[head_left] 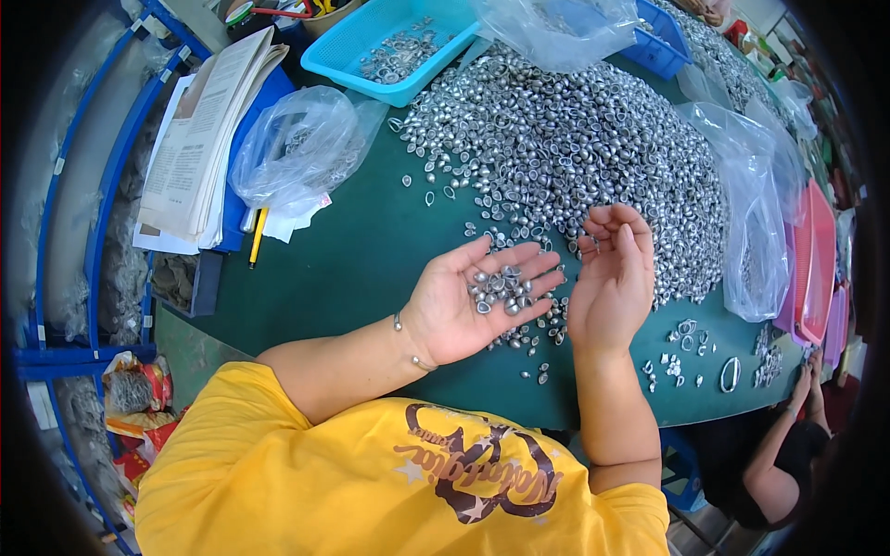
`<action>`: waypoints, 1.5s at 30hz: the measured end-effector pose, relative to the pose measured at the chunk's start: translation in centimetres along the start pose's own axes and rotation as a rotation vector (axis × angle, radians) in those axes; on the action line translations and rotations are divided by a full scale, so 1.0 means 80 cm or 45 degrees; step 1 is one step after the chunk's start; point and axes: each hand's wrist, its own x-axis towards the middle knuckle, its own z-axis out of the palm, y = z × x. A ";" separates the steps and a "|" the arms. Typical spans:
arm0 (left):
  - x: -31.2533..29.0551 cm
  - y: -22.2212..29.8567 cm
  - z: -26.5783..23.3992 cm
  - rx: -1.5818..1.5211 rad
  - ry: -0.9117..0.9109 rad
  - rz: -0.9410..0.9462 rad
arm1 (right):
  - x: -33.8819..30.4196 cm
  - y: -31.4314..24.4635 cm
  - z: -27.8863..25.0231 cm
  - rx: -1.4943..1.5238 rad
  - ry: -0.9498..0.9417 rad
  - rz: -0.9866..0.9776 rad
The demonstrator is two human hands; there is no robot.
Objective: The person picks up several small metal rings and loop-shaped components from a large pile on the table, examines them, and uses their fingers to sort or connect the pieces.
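My left hand (454,310) is palm up, fingers spread, carrying a small heap of silvery domed metal pieces (503,289), some hollow and oval like little cups. Just right of it, my right hand (612,278) is half-curled, its fingers bent loosely and the palm facing left. Whether a piece sits at its fingertips I cannot make out. Both hands are over the near edge of a large pile of the same metal pieces (593,139) on the green table (306,278). Loose pieces (542,373) lie below my hands.
A turquoise basket (389,90) holding metal parts stands behind, beside a clear plastic bag (297,148) and folded newspapers (199,139). A yellow pen (258,238) lies left. Rings (731,374), another bag (753,222) and a red tray (814,264) are right. Another person's arm (779,459) shows at lower right.
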 end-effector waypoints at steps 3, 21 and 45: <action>0.001 0.001 0.000 0.004 -0.016 0.010 | 0.002 0.000 -0.002 0.034 0.044 0.083; 0.140 0.113 0.193 0.488 -0.246 0.463 | 0.013 0.002 -0.004 0.006 0.121 0.056; 0.004 0.017 0.007 3.029 -0.715 0.687 | -0.088 -0.036 -0.061 -1.718 -1.170 -0.476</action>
